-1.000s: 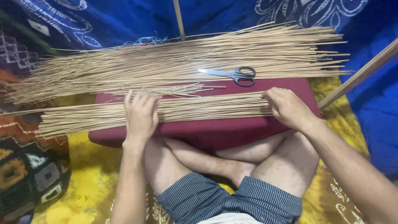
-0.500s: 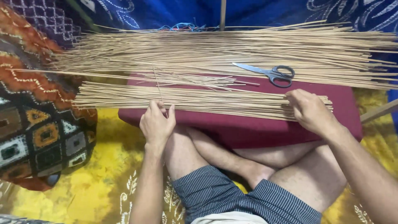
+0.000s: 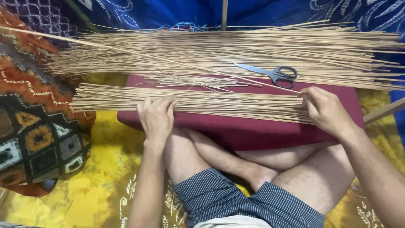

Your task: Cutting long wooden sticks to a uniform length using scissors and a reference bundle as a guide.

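many thin tan sticks (image 3: 202,101) lie flat; left hand (image 3: 156,118) rests open, right hand (image 3: 327,110) pinches one long stick (image 3: 126,51)

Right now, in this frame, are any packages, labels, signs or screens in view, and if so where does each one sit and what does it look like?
None in view: no package, label, sign or screen.
Only thin tan sticks under both hands, left and right, on a maroon cushion, with black-handled scissors behind.
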